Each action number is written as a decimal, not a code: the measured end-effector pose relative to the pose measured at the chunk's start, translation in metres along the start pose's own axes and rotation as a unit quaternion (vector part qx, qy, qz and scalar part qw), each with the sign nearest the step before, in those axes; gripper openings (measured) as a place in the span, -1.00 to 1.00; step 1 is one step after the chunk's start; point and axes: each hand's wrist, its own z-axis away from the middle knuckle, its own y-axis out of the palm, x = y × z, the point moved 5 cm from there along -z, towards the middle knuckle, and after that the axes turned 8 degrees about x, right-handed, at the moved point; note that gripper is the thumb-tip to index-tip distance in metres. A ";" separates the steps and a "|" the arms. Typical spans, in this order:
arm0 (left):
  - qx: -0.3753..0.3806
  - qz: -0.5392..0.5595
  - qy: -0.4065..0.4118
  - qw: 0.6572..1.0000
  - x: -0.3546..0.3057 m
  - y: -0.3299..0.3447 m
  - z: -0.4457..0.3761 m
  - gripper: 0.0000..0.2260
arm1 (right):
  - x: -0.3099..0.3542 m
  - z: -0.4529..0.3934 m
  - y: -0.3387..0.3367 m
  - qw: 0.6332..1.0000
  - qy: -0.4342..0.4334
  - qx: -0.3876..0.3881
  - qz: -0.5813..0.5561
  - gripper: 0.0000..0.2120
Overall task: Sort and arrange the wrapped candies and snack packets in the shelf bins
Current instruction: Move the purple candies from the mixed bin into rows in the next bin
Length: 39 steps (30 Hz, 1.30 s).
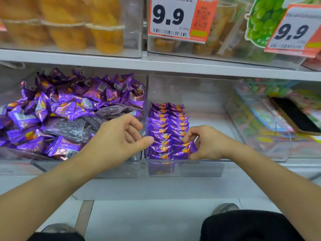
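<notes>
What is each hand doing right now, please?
Left hand: open, fingers loosely curled, holding nothing, thumb at the divider between the bins.
Right hand: pinching a purple candy packet at the front of the right row.

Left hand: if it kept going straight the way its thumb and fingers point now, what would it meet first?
Probably the nearest packets in the left row of purple candies in the middle bin. The left hand points right at them, thumb tip already close; depth is unclear.

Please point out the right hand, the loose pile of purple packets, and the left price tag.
right hand [206,145], head view, back of hand.
loose pile of purple packets [69,108], head view, pile's middle.
left price tag [173,16], head view, white area.
</notes>
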 end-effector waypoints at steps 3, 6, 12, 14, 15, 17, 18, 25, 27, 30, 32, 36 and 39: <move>0.004 0.007 -0.001 1.000 0.002 0.000 0.001 -0.70 | -0.001 -0.002 0.001 1.000 0.011 -0.008 0.014 -0.64; 0.005 -0.001 0.000 1.000 0.002 0.001 0.001 -0.71 | -0.002 -0.002 0.002 0.998 0.023 -0.014 0.050 -0.66; 0.009 0.000 0.003 1.000 0.001 0.003 0.000 -0.71 | 0.003 -0.002 0.002 0.995 0.037 -0.035 0.087 -0.65; 0.008 0.003 0.001 1.000 0.001 0.003 0.000 -0.67 | 0.006 -0.002 0.003 0.994 0.038 -0.045 0.089 -0.64; 0.010 0.009 0.000 1.000 0.001 0.002 0.001 -0.64 | 0.008 -0.002 0.003 0.994 0.038 -0.047 0.091 -0.63; 0.015 0.021 -0.001 1.000 0.000 0.003 0.001 -0.58 | 0.009 -0.003 0.005 0.994 0.042 -0.044 0.092 -0.62; 0.017 0.022 -0.002 1.000 0.000 0.003 0.002 -0.57 | 0.008 -0.003 0.006 0.994 0.048 -0.041 0.091 -0.62; 0.017 0.024 -0.002 1.000 -0.002 0.003 0.002 -0.60 | 0.009 0.003 0.000 0.997 0.057 -0.024 0.052 -0.67; 0.018 0.028 -0.003 0.999 -0.002 0.003 0.002 -0.59 | 0.008 0.003 -0.002 0.997 0.058 -0.029 0.046 -0.70; 0.020 0.032 -0.004 0.999 -0.001 0.003 0.002 -0.61 | 0.009 0.002 -0.001 0.996 0.059 -0.033 0.054 -0.73; 0.022 0.039 -0.002 0.999 -0.001 0.003 0.001 -0.60 | 0.009 0.002 -0.001 0.996 0.060 -0.040 0.052 -0.73; 0.023 0.044 -0.002 0.999 -0.003 0.003 0.003 -0.56 | 0.010 0.002 -0.001 0.995 0.067 -0.042 0.059 -0.74; 0.022 0.041 -0.004 0.999 -0.003 0.003 0.003 -0.58 | 0.011 0.002 -0.001 0.994 0.074 -0.043 0.068 -0.75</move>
